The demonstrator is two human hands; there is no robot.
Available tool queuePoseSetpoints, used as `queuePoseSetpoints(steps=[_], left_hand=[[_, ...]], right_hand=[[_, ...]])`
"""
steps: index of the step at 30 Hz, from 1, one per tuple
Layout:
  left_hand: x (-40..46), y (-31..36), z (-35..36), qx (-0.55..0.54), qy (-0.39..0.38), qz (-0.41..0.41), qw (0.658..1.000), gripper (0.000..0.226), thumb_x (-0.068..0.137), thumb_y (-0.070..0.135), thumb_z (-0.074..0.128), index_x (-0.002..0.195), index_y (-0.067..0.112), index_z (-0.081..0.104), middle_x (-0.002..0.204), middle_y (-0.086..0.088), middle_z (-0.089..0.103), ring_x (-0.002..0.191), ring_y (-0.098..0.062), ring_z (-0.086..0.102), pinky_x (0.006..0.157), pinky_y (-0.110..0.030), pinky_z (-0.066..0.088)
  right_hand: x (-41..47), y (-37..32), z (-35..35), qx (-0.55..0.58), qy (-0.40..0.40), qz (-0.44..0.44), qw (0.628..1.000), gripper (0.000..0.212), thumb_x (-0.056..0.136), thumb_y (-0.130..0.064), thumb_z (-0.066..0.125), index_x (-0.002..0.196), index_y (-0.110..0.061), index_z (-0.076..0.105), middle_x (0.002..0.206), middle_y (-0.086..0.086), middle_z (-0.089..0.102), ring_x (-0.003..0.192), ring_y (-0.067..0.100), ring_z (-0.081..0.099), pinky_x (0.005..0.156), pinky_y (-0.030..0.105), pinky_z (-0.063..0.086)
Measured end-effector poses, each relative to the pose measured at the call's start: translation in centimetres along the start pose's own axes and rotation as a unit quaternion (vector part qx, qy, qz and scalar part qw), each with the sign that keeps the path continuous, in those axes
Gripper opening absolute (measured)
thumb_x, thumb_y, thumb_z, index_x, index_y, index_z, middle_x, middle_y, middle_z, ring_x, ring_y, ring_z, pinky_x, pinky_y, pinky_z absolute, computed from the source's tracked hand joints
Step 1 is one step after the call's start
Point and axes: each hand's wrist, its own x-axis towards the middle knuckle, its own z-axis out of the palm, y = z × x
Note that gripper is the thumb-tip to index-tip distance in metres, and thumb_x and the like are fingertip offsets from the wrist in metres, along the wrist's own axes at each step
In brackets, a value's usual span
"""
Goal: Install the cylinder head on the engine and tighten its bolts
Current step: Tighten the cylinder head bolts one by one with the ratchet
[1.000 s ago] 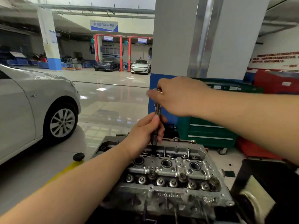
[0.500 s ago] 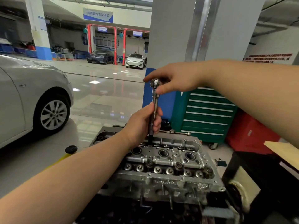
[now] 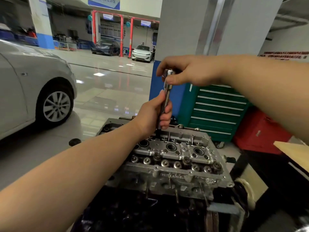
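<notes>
Two hands share one tool here. Nearest us the head (image 3: 175,166) sits on the engine (image 3: 142,211), its near edge toward us, its far edge under the tool. Our left hand (image 3: 154,114) wraps the extension (image 3: 167,96) low down, fingers curled round the shaft, just above the far-left corner of the head where the socket end drops into a bolt well; the bolt itself is hidden. Above, our right hand (image 3: 189,71) pinches the ratchet (image 3: 169,72) head between thumb and fingers, closed on it.

To do this step well, we judge that the left hand should hold the shaft plumb over the well and only guide it, loose enough to let it spin, while the right turns from the top. Any tilt risks the socket riding off the bolt. We run each bolt down lightly before pulling any of them hard.

Against half a second ago, both hands keep the same grips and the tool stands in the same well; the right hand's fingers have shifted only a little round the ratchet. The view has swung slightly, so the green cabinet (image 3: 217,111) and red box (image 3: 260,131) beyond the far edge show more fully, and the car (image 3: 30,84) sits a touch further left.
</notes>
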Motion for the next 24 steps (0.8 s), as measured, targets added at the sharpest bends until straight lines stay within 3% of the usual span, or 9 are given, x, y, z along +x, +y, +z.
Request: queuePoseSetpoints(steps=[3,5,7,9,12,14,17,20,24], left_hand=[[0.4,0.2,-0.1,0.005,-0.007,-0.017,1.0,0.075,0.099,0.08,0.019,0.063,0.018,0.042,0.054,-0.001,0.025,0.051,-0.018,0.02,0.054,-0.033,0.023],[0.5,0.3,-0.4,0.008,0.004,-0.023,1.0,0.077,0.097,0.083,0.019,0.063,0.018,0.042,0.053,-0.002,0.027,0.05,-0.019,0.023,0.055,-0.034,0.024],[0.4,0.4,-0.2,0.061,0.065,-0.009,0.996,0.077,0.1,0.079,0.021,0.068,0.015,0.049,0.054,-0.006,0.04,0.05,-0.023,0.037,0.056,-0.033,0.033],[0.3,0.5,0.8,0.139,0.153,0.026,0.978,0.071,0.106,0.069,0.029,0.079,0.012,0.062,0.063,-0.007,0.061,0.057,-0.023,0.058,0.06,-0.035,0.048],[0.1,0.9,2.0,0.116,0.191,0.114,0.968,0.05,0.108,0.048,0.038,0.082,0.016,0.065,0.067,-0.001,0.065,0.059,-0.013,0.059,0.055,-0.029,0.05],[-0.2,1.3,2.1,0.039,0.138,0.16,0.977,0.031,0.104,0.032,0.039,0.081,0.018,0.054,0.064,0.002,0.05,0.057,-0.011,0.042,0.054,-0.027,0.036],[-0.1,1.6,1.7,0.007,0.072,0.137,0.988,0.015,0.091,0.025,0.049,0.079,0.019,0.042,0.066,0.003,0.033,0.058,-0.014,0.025,0.053,-0.027,0.024],[0.9,2.5,1.2,0.068,0.027,0.057,0.996,0.038,0.095,0.018,0.054,0.065,0.024,0.032,0.053,0.005,0.026,0.048,-0.015,0.017,0.048,-0.027,0.021],[1.6,3.6,0.8,0.082,-0.046,-0.008,0.996,0.044,0.097,0.016,0.052,0.06,0.024,0.032,0.048,0.005,0.024,0.044,-0.014,0.017,0.046,-0.026,0.027]], right_hand=[[0.1,0.5,-0.7,-0.017,-0.016,0.007,1.0,0.035,0.105,-0.032,0.06,0.139,-0.034,0.055,0.134,-0.007,0.062,0.123,0.016,0.057,0.108,0.035,0.044],[0.6,0.3,-0.1,-0.121,0.013,0.028,0.992,0.04,0.104,-0.05,0.053,0.138,-0.028,0.057,0.122,-0.003,0.065,0.11,0.02,0.059,0.093,0.037,0.045],[0.9,0.1,1.1,-0.207,0.078,0.079,0.972,0.045,0.103,-0.063,0.043,0.113,-0.023,0.061,0.095,0.001,0.061,0.085,0.023,0.056,0.07,0.037,0.039],[0.9,-0.5,2.7,-0.244,0.148,0.149,0.947,0.048,0.103,-0.066,0.037,0.085,-0.024,0.053,0.076,-0.001,0.048,0.066,0.019,0.047,0.055,0.033,0.029],[0.9,-1.4,4.2,-0.32,0.201,0.13,0.917,0.048,0.106,-0.06,0.033,0.079,-0.025,0.05,0.069,-0.003,0.04,0.059,0.017,0.039,0.051,0.03,0.022],[0.6,-1.3,4.1,-0.306,0.219,0.092,0.922,0.051,0.103,-0.065,0.025,0.08,-0.024,0.046,0.069,-0.004,0.041,0.061,0.02,0.04,0.053,0.033,0.023],[0.1,0.2,2.4,-0.199,0.123,0.004,0.972,0.041,0.109,-0.055,0.031,0.116,-0.023,0.056,0.097,-0.001,0.063,0.088,0.026,0.056,0.075,0.039,0.04],[-0.4,1.4,0.5,0.004,0.015,-0.032,0.999,0.033,0.111,-0.037,0.047,0.141,-0.031,0.055,0.13,-0.01,0.064,0.124,0.012,0.057,0.106,0.028,0.041],[-0.3,2.1,-0.5,0.011,0.001,-0.035,0.999,0.029,0.108,-0.031,0.055,0.136,-0.038,0.06,0.137,-0.014,0.063,0.129,0.004,0.055,0.104,0.013,0.038]])
